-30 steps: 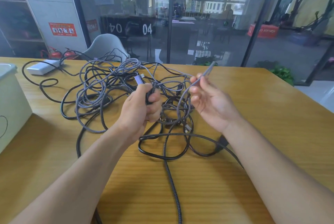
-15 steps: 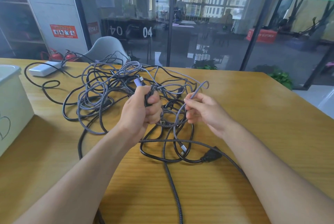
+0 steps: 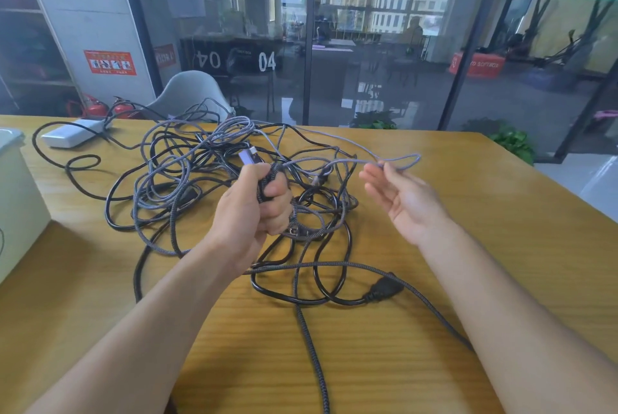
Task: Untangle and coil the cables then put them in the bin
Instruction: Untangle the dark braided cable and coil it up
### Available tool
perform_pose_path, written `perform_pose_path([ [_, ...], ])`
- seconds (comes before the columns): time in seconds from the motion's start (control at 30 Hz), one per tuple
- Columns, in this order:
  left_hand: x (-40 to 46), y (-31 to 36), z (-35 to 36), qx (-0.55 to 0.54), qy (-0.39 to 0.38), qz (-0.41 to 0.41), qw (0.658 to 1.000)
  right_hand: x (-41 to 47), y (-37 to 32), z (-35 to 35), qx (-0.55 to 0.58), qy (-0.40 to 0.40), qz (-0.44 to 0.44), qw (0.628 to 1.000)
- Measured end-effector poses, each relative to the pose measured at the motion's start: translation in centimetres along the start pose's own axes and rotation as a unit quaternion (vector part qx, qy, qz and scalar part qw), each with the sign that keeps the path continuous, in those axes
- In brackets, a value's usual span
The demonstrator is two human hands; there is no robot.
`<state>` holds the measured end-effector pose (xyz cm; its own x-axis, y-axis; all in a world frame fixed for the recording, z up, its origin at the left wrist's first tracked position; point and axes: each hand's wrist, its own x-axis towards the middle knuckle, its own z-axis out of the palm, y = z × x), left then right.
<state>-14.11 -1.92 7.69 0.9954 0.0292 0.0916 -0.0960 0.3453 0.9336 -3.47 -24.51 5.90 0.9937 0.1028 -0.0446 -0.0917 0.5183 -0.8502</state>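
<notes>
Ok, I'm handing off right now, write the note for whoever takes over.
Left hand: fist gripping a bundled dark braided cable, with a silver plug sticking out on top.
Right hand: palm up, fingers relaxed, a grey cable loop at its fingertips; whether it pinches it is unclear.
Tangle: on the table, mid-left, still knotted. Black plug lies near the front.
Bin: far left edge.
Done: no coil finished.
Left: untangle, coil, bin everything.
</notes>
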Motion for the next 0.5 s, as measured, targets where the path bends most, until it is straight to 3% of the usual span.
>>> perform_pose_path([
  [0.17, 0.0, 0.1, -0.3, 0.007, 0.005, 0.008, 1.000, 0.8, 0.0, -1.4, -0.147, 0.121, -0.035, 0.981],
  [0.33, -0.1, 0.4, -0.3, 0.003, -0.004, 0.008, 1.000, 1.6, -2.0, -3.8, -0.066, 0.253, -0.100, 0.960],
  [0.43, 0.0, 0.6, -0.4, -0.005, -0.004, 0.008, 1.000, 1.1, -2.0, -3.4, -0.185, 0.199, -0.183, 0.945],
  [0.5, -0.1, 0.8, -0.6, -0.009, -0.005, 0.011, 1.000, 0.2, -1.4, -1.5, -0.345, 0.078, -0.274, 0.894],
])
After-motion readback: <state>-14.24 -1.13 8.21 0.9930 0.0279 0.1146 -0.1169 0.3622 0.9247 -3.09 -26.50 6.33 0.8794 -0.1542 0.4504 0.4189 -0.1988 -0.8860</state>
